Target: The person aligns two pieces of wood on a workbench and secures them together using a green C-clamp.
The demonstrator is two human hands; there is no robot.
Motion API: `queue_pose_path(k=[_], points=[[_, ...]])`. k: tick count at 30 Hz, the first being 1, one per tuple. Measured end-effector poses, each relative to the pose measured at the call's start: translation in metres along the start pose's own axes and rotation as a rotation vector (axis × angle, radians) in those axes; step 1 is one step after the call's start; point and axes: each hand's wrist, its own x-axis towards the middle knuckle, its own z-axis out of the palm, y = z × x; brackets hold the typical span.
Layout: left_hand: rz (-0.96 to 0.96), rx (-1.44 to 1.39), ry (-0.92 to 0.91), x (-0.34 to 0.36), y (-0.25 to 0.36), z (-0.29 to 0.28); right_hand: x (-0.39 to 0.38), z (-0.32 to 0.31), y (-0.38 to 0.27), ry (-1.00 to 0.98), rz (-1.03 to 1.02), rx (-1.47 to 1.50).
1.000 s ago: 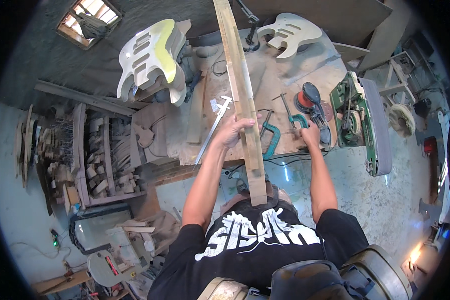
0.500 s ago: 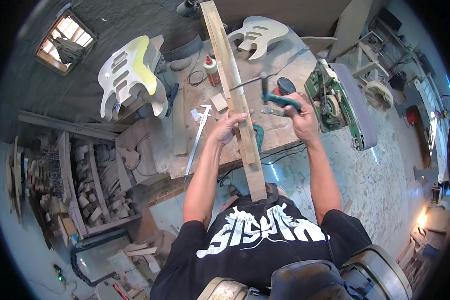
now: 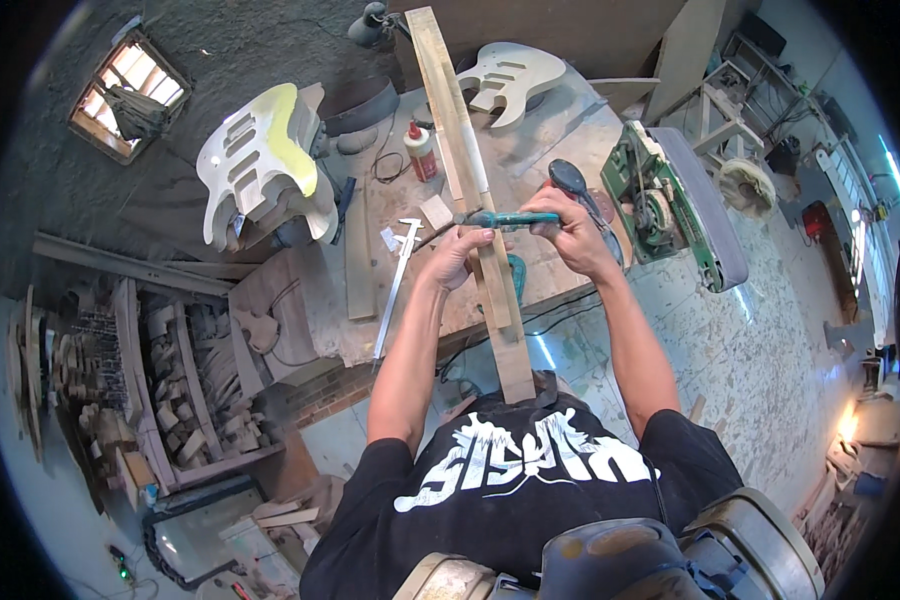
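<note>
My left hand (image 3: 452, 260) is closed round the left edge of long stacked wooden strips (image 3: 511, 365), its thumb lying on top. These run from my waist out past the far side of the workbench. A teal C-clamp (image 3: 526, 218) is gripped in my right hand (image 3: 578, 237), its frame lying across the strips just beyond my left thumb. The clamp's dark screw end reaches over to the left of the wood. Beneath the strips, on their right side, a second teal clamp (image 3: 517, 276) partly shows; whether it grips the wood is hidden.
On the workbench (image 3: 555, 275) are a caliper (image 3: 398, 285), a small wood block (image 3: 436, 211), a red-capped bottle (image 3: 421, 156) and a black-and-red power tool (image 3: 568, 178). Guitar bodies (image 3: 260, 150) stand left and far back. A green belt sander (image 3: 660, 205) stands right.
My right hand has brought the C-clamp left and turned it, from beside the strips to across them. My left hand keeps its place on the wood.
</note>
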Motion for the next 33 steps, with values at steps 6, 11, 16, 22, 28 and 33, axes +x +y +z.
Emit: queue_pose_path(k=[6,11,16,22,28,33], points=[[0.064,-0.025,0.027,-0.005,-0.001,-0.002,0.003,0.016,0.011,-0.079,0.117,0.158],[0.019,-0.016,0.046,-0.011,0.003,0.003,0.007,0.025,0.022,-0.071,0.109,0.287],[0.018,0.031,0.074,-0.015,0.007,0.001,-0.003,0.030,0.026,-0.040,0.095,0.316],[0.082,0.036,0.092,-0.019,0.002,-0.002,-0.003,0.031,0.016,-0.010,0.130,0.441],[0.003,0.082,0.081,-0.018,0.002,-0.001,-0.008,0.018,0.016,-0.057,0.188,0.386],[0.085,0.092,0.148,-0.015,-0.001,-0.005,-0.008,0.027,-0.001,-0.095,0.086,0.243]])
